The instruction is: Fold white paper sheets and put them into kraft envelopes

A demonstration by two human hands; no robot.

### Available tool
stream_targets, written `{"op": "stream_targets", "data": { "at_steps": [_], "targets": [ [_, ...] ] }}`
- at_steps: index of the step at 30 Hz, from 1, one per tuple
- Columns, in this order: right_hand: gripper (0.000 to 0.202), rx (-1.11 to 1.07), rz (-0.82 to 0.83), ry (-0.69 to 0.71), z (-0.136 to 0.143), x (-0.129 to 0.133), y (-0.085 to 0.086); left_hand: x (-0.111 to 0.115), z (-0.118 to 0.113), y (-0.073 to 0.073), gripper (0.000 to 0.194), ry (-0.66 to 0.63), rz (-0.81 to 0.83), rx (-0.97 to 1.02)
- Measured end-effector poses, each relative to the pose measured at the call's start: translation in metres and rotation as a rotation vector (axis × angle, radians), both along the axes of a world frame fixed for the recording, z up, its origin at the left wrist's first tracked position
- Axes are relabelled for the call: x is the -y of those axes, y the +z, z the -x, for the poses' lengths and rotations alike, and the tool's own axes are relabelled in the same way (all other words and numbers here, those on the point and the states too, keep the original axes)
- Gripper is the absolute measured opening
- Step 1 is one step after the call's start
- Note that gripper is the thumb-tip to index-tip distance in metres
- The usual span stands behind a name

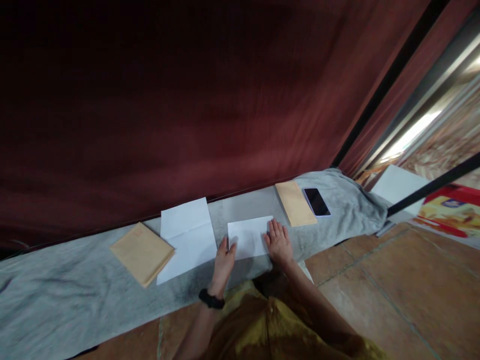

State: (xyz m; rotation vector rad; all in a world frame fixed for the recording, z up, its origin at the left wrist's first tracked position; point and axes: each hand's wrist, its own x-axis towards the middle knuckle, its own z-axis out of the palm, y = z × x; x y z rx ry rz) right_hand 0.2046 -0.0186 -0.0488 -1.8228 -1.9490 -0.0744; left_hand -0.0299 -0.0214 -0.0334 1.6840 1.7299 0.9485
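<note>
A white sheet of paper (pixel 248 238), about half the size of the unfolded one beside it and apparently folded, lies in front of me on the grey cloth. My right hand (pixel 279 243) rests flat on its right end with the fingers stretched out. At the paper's lower left corner is my left hand (pixel 225 262), on its side, thumb and fingers apart and touching the edge. To the left lies a larger white sheet (pixel 189 235) with a crease across it. A stack of brown envelopes (pixel 140 252) overlaps that sheet's left side.
Another brown envelope (pixel 296 204) and a phone (pixel 317 202) lie to the right on the long, narrow cloth-covered surface (pixel 67 290). A dark red curtain (pixel 225 125) hangs behind. Black poles (pixel 375 110) and a red printed box (pixel 450 212) stand at the right, above floor tiles.
</note>
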Motion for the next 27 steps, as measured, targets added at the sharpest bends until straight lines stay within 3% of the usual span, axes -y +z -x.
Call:
{"op": "stream_targets", "data": {
  "at_steps": [3,5,9,13,17,20,23,25,27],
  "targets": [
    [0.059,0.004,0.011,-0.005,0.001,-0.001,0.001,-0.008,0.004,0.015,0.04,0.149,0.183,0.325],
    [0.059,0.006,0.012,-0.007,0.001,-0.001,0.003,-0.009,0.003,0.023,0.036,0.168,0.233,0.419],
    [0.057,-0.002,0.012,0.006,0.0,0.0,0.004,-0.009,-0.009,0.028,0.027,0.157,0.224,0.457],
    [0.052,-0.03,0.018,0.043,-0.006,0.001,0.003,-0.007,-0.021,0.033,0.034,0.147,0.206,0.502],
    [0.05,-0.176,-0.004,0.071,-0.017,-0.003,-0.002,-0.007,-0.02,0.063,0.039,0.172,0.115,0.544],
    [0.051,-0.368,-0.017,0.013,-0.025,-0.008,-0.004,-0.009,-0.012,0.1,0.034,0.197,-0.154,0.371],
    [0.054,-0.507,-0.01,-0.031,-0.027,-0.01,-0.003,-0.01,-0.008,0.128,0.028,0.056,-0.349,0.059],
    [0.058,-0.545,-0.021,-0.037,-0.025,-0.006,0.0,-0.005,-0.01,0.131,0.027,-0.105,-0.396,-0.113],
    [0.066,-0.536,-0.046,-0.023,-0.023,0.001,0.004,0.004,-0.014,0.123,0.028,-0.282,-0.377,-0.246]
  ]
}}
